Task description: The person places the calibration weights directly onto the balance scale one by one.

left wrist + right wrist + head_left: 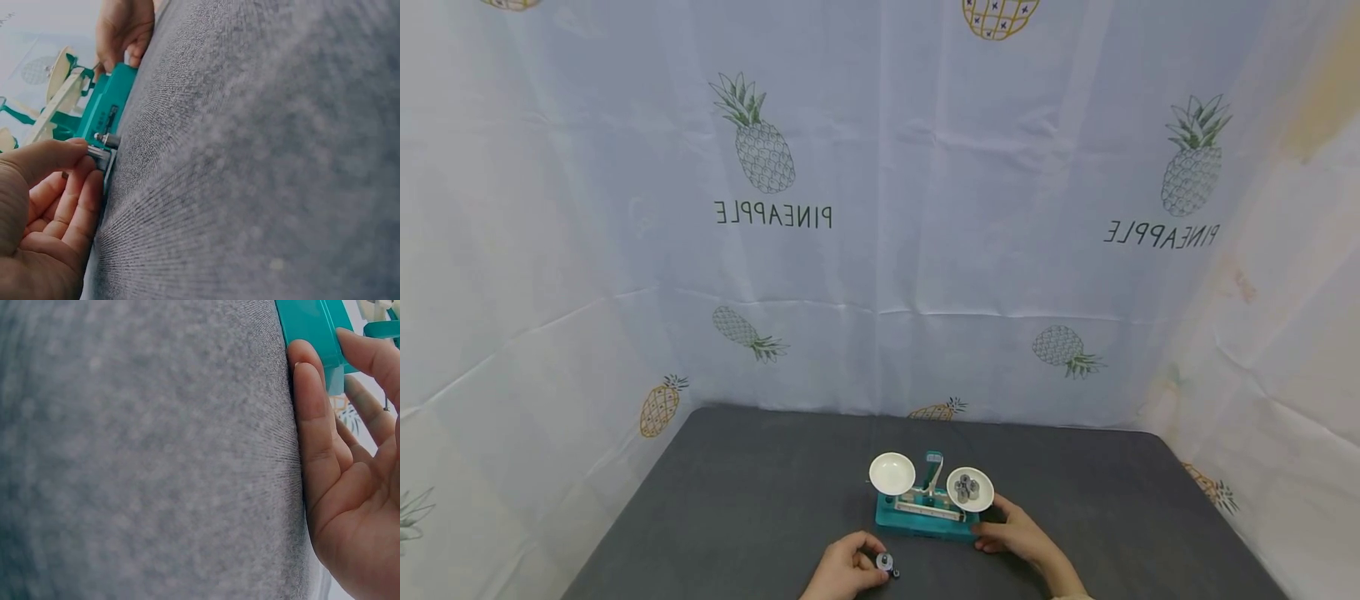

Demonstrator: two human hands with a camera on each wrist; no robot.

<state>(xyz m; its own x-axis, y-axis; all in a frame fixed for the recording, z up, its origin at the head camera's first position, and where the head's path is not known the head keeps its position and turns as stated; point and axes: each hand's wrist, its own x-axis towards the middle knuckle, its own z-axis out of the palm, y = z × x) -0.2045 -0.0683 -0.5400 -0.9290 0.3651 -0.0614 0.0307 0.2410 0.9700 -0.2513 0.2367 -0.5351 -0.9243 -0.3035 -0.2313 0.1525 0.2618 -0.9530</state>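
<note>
A teal balance scale with two white pans stands on the dark table. Its left pan holds nothing, while several metal weights stand in its right pan. In front of the scale, my left hand pinches a metal weight between thumb and fingers, low at the tabletop. Right beside that weight is a much smaller weight. My right hand holds the right end of the scale's base, thumb on its upper side and other fingers low against its end.
The dark grey table spreads out on both sides of the scale. Behind it and along the sides hangs a pale curtain with pineapple prints, meeting the table's far edge.
</note>
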